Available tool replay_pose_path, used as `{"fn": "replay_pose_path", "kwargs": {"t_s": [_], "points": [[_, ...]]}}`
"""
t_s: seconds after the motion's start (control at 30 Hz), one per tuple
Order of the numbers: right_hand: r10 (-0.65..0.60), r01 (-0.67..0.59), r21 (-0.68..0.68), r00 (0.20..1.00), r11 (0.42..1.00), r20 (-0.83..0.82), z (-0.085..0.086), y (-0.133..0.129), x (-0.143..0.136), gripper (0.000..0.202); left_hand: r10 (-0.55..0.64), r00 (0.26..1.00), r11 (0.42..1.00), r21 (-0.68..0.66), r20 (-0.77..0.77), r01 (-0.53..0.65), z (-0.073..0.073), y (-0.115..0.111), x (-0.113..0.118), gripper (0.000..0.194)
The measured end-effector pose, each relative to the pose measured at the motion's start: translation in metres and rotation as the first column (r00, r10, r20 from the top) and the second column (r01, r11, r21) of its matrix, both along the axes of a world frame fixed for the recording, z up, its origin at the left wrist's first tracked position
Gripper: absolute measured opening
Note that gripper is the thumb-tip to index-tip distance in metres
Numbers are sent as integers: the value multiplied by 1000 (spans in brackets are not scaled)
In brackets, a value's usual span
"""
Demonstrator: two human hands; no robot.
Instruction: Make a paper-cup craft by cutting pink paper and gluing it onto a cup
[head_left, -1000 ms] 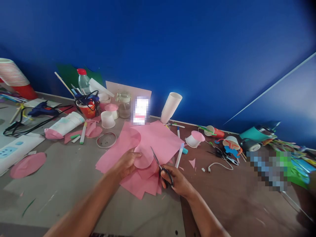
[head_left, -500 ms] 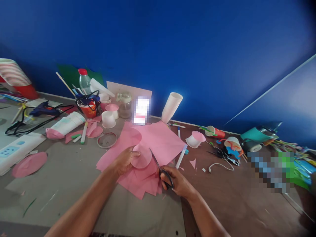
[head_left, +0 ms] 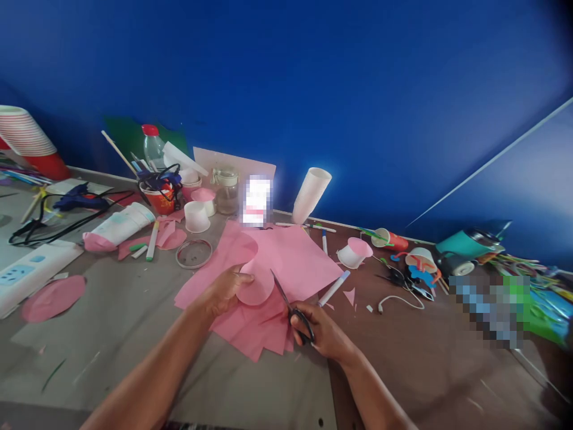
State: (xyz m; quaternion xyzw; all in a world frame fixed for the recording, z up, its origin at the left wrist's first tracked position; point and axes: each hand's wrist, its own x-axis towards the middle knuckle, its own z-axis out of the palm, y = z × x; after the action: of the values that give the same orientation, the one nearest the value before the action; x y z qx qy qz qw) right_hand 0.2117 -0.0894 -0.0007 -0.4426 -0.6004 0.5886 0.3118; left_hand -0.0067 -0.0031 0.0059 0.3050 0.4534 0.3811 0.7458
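Observation:
My left hand [head_left: 227, 289] pinches a round piece of pink paper [head_left: 257, 286] at its left edge, thumb on top. In my right hand [head_left: 316, 327] is a pair of black-handled scissors [head_left: 286, 300], my fingers in the loops. The blades point up and left, their tips close to the right edge of the round piece. Beneath both hands lies a larger pink sheet [head_left: 298, 254] with a curved cut-out at its upper left. Several more pink pieces [head_left: 255, 337] lie stacked below the round one.
A marker [head_left: 333, 289] lies right of the sheet, near a white cup with a pink top [head_left: 354, 253]. Stacked white cups [head_left: 312, 194] and a lit, blurred screen [head_left: 256, 200] stand behind. At left are a ring-shaped lid [head_left: 194, 254], a glue gun [head_left: 80, 198] and a power strip [head_left: 33, 275].
The large pink sheet has shifted slightly to the right and down, and its far edge has dropped, showing a pen behind it. Both hands have hardly moved.

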Motion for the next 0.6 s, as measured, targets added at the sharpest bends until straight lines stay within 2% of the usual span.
{"fn": "replay_pose_path", "kwargs": {"t_s": [0.1, 0.33, 0.6], "points": [[-4, 4, 1, 1000, 1000, 9, 1, 0, 0, 58, -19, 999, 999, -38, -36, 17, -3, 1, -2, 50], [-4, 5, -19, 1000, 1000, 10, 2, 0, -2, 61, -43, 999, 999, -24, -13, 42, -8, 3, -4, 66], [-13, 14, -29, 1000, 999, 17, 2, -1, -1, 60, -66, 998, 998, -15, -16, 66, -5, 4, -3, 62]]}}
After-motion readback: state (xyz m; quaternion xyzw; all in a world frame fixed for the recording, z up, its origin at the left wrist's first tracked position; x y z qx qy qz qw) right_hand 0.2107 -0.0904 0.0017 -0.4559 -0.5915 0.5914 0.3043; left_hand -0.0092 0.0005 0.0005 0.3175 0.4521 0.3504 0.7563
